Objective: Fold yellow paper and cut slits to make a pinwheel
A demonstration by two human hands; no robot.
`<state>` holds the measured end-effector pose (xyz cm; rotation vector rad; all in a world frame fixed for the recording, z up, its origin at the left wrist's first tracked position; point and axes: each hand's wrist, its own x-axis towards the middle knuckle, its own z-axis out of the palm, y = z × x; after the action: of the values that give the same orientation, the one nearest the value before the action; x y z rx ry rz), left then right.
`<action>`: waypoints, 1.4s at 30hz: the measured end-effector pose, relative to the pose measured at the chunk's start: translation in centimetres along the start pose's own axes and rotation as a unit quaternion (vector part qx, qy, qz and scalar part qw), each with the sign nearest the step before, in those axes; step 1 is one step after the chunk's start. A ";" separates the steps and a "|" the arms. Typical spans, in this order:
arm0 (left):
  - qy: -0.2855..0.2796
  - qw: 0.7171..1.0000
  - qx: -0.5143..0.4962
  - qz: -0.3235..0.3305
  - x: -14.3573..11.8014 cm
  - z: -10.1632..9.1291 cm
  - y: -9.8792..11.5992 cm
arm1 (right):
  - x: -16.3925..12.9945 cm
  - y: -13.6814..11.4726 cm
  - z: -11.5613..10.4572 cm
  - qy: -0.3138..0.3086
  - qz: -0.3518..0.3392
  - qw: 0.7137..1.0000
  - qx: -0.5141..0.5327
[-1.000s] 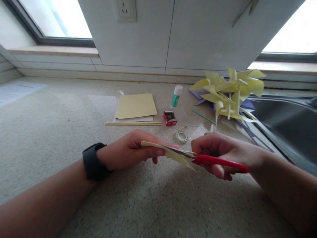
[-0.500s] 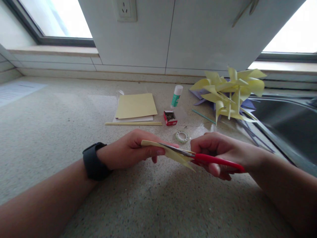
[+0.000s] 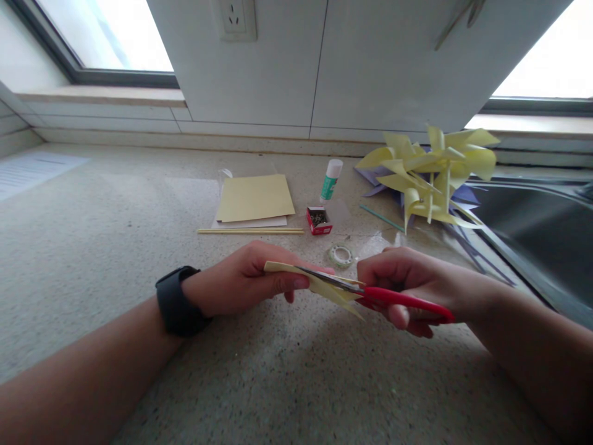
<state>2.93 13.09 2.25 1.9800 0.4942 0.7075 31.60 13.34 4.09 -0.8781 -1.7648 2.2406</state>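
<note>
My left hand (image 3: 266,278), with a dark watch on its wrist, pinches a piece of yellow paper (image 3: 327,289) between thumb and fingers. My right hand (image 3: 403,287) is wrapped round the red handles of a pair of scissors (image 3: 398,298). The scissor blades point left and lie along the paper, their tips close to my left thumb. One narrow flap of the paper hangs below the blades. A roll of clear tape (image 3: 341,255) rests on the counter just beyond, between the two hands.
Behind the hands lie a stack of yellow paper (image 3: 256,198), thin wooden sticks (image 3: 250,231), a small red box of metal pins (image 3: 319,220) and an upright glue stick (image 3: 330,180). Yellow paper pinwheels (image 3: 430,167) are piled at right, beside a metal sink (image 3: 532,222). A teal stick (image 3: 382,218) lies near them.
Both hands keep almost the same place. The scissors appear slightly more closed, with the red handle end shifted a little to the left.
</note>
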 end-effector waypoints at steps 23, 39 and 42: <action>0.025 0.993 0.106 0.035 0.2 -0.2 -0.3 | -0.2 -0.6 -0.1 0.128 -0.124 0.886 -0.428; 0.058 0.987 0.146 0.031 0.2 -0.2 -0.7 | 0.0 -0.8 0.8 0.166 -0.134 0.789 -0.576; 0.060 0.986 0.150 0.027 0.4 -0.2 -0.6 | 0.1 -0.6 0.7 0.174 -0.130 0.779 -0.589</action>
<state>3.04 13.73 1.87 2.2474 0.6528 0.8277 31.03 13.00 4.66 -0.9777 -2.7510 0.5194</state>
